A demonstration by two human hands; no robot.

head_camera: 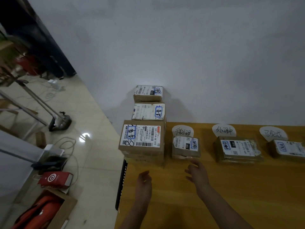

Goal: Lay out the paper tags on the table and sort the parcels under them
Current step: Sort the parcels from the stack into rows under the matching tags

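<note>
table (231,187): yellow wood, its far edge against a white wall (181,55); the left edge shows, the right runs out of view.
tags: three rounded paper tags with handwriting lie in a row along the far edge: left tag (182,130), middle tag (223,130), right tag (273,133), well apart from one another.
parcels: one brown box sits just on the near side of each tag, overlapping its lower rim: left parcel (185,147), middle parcel (237,149), right parcel (288,148), the last cut by the picture's edge. each carries a white label with blue-boxed writing.
pile: at the far left corner, against the wall, three more labelled boxes rise one above another: big box (142,139) lowest, mid box (148,111) above it, small box (148,92) on top. flatter layers show under the big box; what they are cannot be told.
left hand (145,179): over the table near the left edge, on the near side of the pile, fingers loosely bent, gripping nothing.
right hand (197,172): reaches toward the left parcel, fingertips just short of it, fingers spread, nothing in it. whether either hand touches the wood cannot be told.
floor: left of the table, pale tiles with cables, a red bag (55,179), an open carton (49,210) with something orange inside, and a dark stand foot (60,121).
</note>
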